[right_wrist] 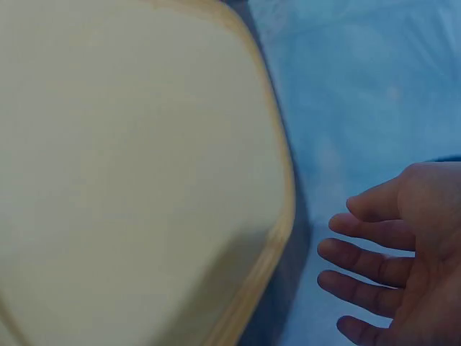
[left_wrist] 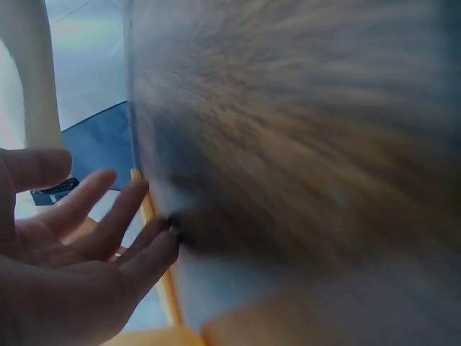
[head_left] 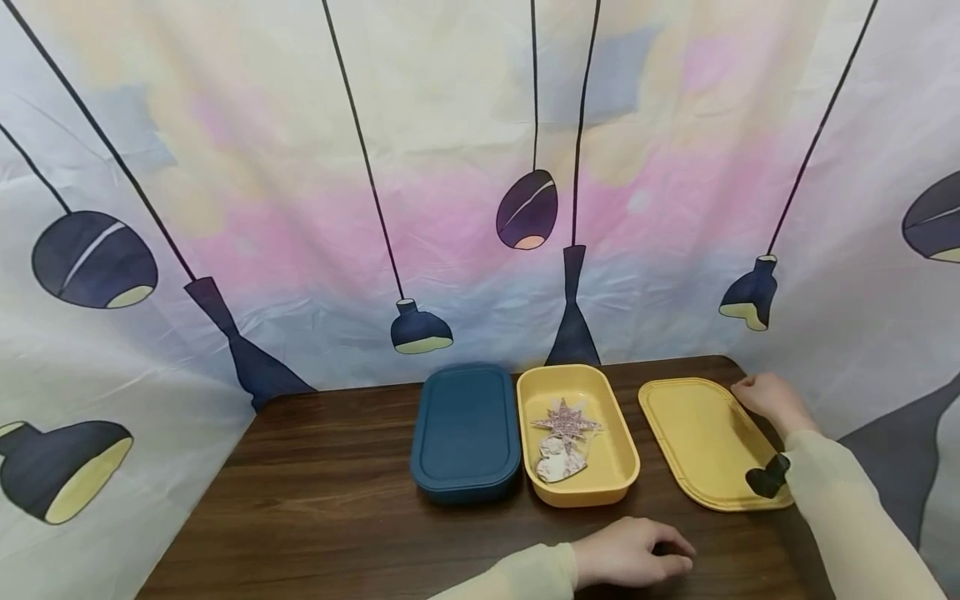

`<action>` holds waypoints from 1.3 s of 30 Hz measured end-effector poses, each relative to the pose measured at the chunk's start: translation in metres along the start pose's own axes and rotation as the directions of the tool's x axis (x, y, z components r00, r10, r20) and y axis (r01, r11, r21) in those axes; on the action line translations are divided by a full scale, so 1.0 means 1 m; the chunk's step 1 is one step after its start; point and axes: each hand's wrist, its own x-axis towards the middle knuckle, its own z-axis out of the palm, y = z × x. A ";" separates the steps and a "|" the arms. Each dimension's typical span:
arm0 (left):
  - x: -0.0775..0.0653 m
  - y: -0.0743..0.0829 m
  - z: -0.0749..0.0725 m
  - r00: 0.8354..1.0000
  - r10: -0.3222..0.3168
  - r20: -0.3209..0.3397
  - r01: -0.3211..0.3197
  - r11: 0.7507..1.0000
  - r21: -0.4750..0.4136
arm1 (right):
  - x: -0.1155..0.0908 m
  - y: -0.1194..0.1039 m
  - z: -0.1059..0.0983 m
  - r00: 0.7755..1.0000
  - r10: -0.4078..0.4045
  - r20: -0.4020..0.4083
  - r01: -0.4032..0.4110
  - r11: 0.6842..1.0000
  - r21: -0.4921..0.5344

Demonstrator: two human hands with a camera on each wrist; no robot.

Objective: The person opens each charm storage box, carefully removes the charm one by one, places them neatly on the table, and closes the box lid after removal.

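Note:
Just off the far right edge of a yellow lid (head_left: pixel 697 433), my right hand (head_left: pixel 772 402) hovers with nothing in its grasp. The right wrist view shows its loosely bent fingers (right_wrist: pixel 360 256) apart from the lid's rim. My left hand (head_left: pixel 632 552) lies low over the table in front of a yellow box (head_left: pixel 618 454), fingers relaxed and holding nothing. In the left wrist view those fingers (left_wrist: pixel 108 223) are spread beside the wood. Inside the lidless yellow box lie a patterned star-shaped piece (head_left: pixel 566 422) and a pale heart-shaped piece (head_left: pixel 557 465).
A dark blue box (head_left: pixel 467 425) with its lid on stands directly left of the yellow one. The brown wooden table (head_left: pixel 315 483) ends at a curtain (head_left: pixel 465 225) printed with hanging lamps. A small black object (head_left: pixel 768 477) sits at the right sleeve.

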 end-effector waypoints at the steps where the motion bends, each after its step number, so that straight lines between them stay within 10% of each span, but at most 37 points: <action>1: -0.005 -0.002 -0.003 1.000 0.011 0.017 -0.011 1.000 0.009 | 0.001 -0.004 -0.002 1.000 -0.011 -0.004 0.011 1.000 -0.014; 9: -0.050 -0.018 -0.038 0.998 0.039 0.056 -0.031 0.990 -0.136 | 0.000 -0.041 -0.008 0.994 -0.109 0.007 0.109 0.993 -0.045; 20: -0.106 -0.037 -0.086 0.986 0.049 -0.156 -0.081 0.976 -0.201 | 0.003 -0.090 -0.007 0.962 -0.264 -0.076 0.263 0.965 -0.015; 39: -0.184 -0.070 -0.146 0.875 -0.128 -0.467 0.014 0.971 -0.240 | -0.007 -0.139 0.013 0.949 -0.314 -0.025 0.314 0.940 0.133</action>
